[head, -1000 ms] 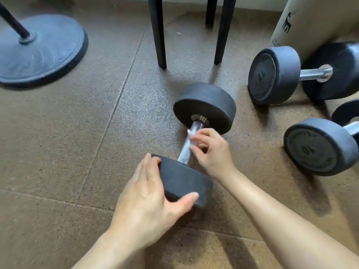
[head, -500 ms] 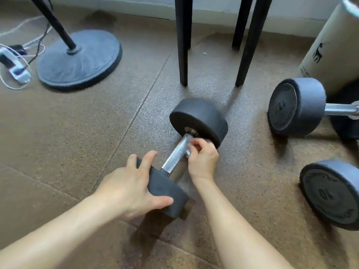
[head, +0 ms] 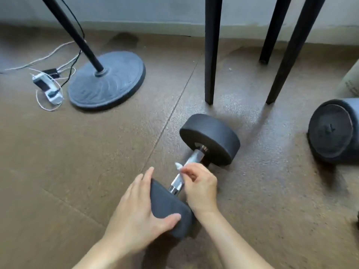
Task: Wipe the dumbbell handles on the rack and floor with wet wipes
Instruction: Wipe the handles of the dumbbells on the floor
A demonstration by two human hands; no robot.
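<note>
The person is wiping the handle of a dumbbell (head: pixel 194 167) that is lying on the floor (head: pixel 77 171), with its axis running from about 7 o'clock to 1 o'clock. To do this well, the near weight head (head: pixel 171 210) probably needs bracing so the round heads are not rolling under the rubbing. The wet wipe (head: pixel 178 166) would best be wrapping right around the bar, not just skimming its top. Strokes should be travelling the full length, with the bar being turned to bring the underside up. The collar by the far weight head (head: pixel 210 139) looks easy to miss.

The left hand (head: pixel 139 216) is lying over the near weight head, its fingers extended and together along the 10 o'clock side. The thumb is pressing across the near face, steadying rather than lifting. The right hand (head: pixel 201 186) is coming in from 5 o'clock with the wrist bent. Its fingers are curling and pinching the wet wipe against the handle (head: pixel 195 157) near mid-length, and a white corner is sticking out toward 10 o'clock.

Farther off, a second dumbbell (head: pixel 330 133) is waiting at 3 o'clock, well apart. Black chair legs (head: pixel 210 55) are standing at 12 o'clock, and a round stand base (head: pixel 106 82) is sitting at 10 o'clock.
</note>
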